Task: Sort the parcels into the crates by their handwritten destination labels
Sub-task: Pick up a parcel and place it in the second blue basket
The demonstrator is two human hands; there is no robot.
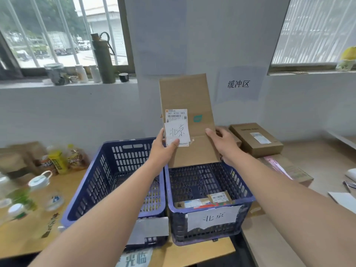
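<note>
I am standing over two blue crates set side by side: the left crate (117,182) with its front tag unreadable from here, and the right crate (210,201), whose front label (212,217) reads 北京 and which already holds a few flat parcels along its near wall. I am holding the flat cardboard parcel (187,120) upright above the right crate's far edge, face toward me, so that the handwritten slip (177,133) can be read; it also reads 北京, so I judge this crate to be its destination. My left hand (163,149) is gripping the parcel's left edge, thumb pressing the slip's lower corner. My right hand (221,143) is gripping the right edge, thumb in front, fingers curling behind.
</note>
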